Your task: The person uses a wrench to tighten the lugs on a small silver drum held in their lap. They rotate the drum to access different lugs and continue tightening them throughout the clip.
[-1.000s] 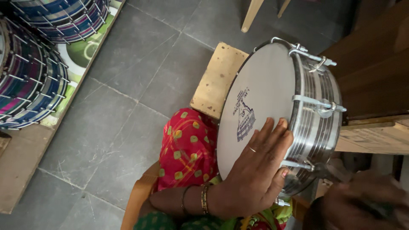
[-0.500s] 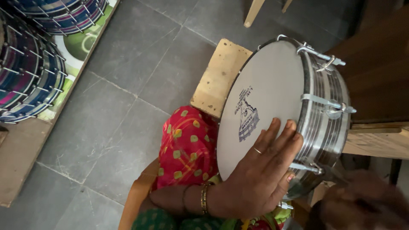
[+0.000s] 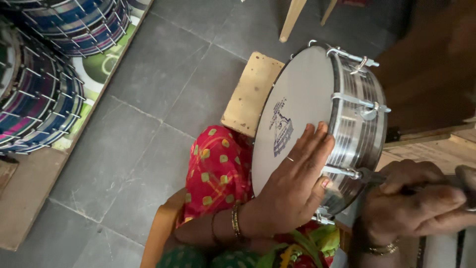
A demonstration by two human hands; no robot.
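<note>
Drum point(image 3: 307, 119) stands on edge on the person's lap, white head facing left, metal shell with tension rods and lugs facing right; blue printed emblem near the middle of the head. Left hand point(image 3: 295, 186) lies flat and open on the lower part of the drumhead, fingers point(image 3: 310, 144) spread upward, thumb hooked over the rim at the shell side; ring on one finger, bangles at the wrist. It presses, not grips. Right hand point(image 3: 411, 198) is clenched around a dark tool point(image 3: 463, 181) at the shell's lower right, the tool's tip meeting a tension lug point(image 3: 367, 174) on that side; tool type can't be made out, mostly hidden by the fist. Red cloth with yellow spots point(image 3: 218, 168) covers the knee just left of the drum. Small wooden block point(image 3: 250, 94) lies on the grey tile floor point(image 3: 148, 124) behind the drum's left edge, touching or just beside it, can't tell which. Stack of coloured drums point(image 3: 44, 74) with rod lacing sits at the floor's top left corner, well apart. Wooden legs point(image 3: 292, 20) at the top edge.
</note>
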